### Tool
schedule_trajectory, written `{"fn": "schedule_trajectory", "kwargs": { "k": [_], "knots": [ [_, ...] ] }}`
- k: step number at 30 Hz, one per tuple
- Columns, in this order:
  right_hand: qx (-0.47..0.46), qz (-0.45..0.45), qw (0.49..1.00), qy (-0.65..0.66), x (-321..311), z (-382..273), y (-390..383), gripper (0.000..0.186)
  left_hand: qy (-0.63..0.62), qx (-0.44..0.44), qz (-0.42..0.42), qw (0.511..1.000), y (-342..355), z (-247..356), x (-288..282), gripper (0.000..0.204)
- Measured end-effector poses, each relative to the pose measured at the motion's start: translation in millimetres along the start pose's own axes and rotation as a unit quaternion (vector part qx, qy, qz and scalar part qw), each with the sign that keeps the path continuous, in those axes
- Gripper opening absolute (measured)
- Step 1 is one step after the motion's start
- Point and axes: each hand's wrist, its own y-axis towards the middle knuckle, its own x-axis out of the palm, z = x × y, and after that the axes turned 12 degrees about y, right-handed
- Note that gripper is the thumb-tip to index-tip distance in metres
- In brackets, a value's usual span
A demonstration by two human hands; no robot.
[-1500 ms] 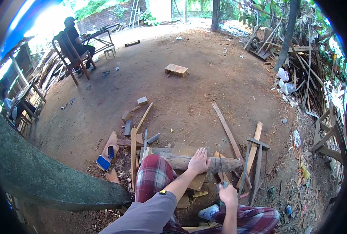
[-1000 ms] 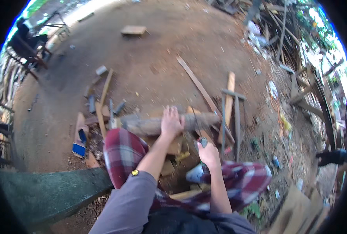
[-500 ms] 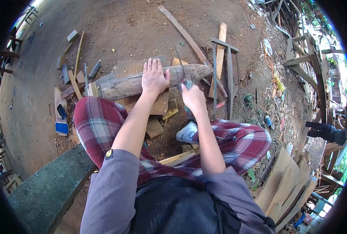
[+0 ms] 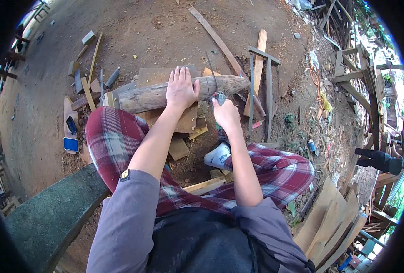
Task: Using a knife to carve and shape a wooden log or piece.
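A weathered log (image 4: 143, 98), tapered at its right end, lies crosswise in front of my knees. My left hand (image 4: 180, 91) rests flat on top of it, fingers stretched out and thumb spread. To the right, my right hand (image 4: 227, 113) is closed around the handle of a handsaw (image 4: 212, 70). Its narrow dark blade crosses the log near the tapered end and points away from me. How deep the blade sits in the wood cannot be made out. Flat boards (image 4: 186, 120) lie beneath the log.
A wooden frame saw (image 4: 268, 95) and a long plank (image 4: 256, 68) lie at the right. Offcuts (image 4: 88, 93) and a phone-like blue-faced object (image 4: 71, 144) are at the left. A dark slab (image 4: 56, 214) is beside my left knee; boards (image 4: 324, 218) lean at the lower right.
The whole view has shifted slightly. My left hand stays on the log, and my right hand keeps its grip on the handsaw, blurred before and sharper now.
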Motion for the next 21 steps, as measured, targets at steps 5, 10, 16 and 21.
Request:
{"fn": "schedule_trajectory", "kwargs": {
  "k": [5, 10, 16, 21],
  "knots": [
    [-0.015, -0.005, 0.999, 0.050, 11.6, 34.3, -30.9, 0.053, 0.018, 0.035, -0.014, 0.999, -4.7, -0.5, 0.7, 0.070],
    [0.003, -0.019, 0.998, 0.055, 14.3, 29.4, -27.0, 0.052, 0.028, 0.029, 0.025, 0.999, -6.9, 3.8, 1.7, 0.071],
    [-0.008, 0.009, 1.000, 0.009, 2.7, 3.3, -7.5, 0.052, 0.014, -0.078, 0.025, 0.997, -2.8, 7.1, 2.9, 0.073],
    [-0.032, 0.011, 0.999, 0.030, -3.8, 24.8, -43.3, 0.049, 0.042, -0.101, 0.006, 0.994, -0.6, 11.7, 0.9, 0.069]
  ]
}}
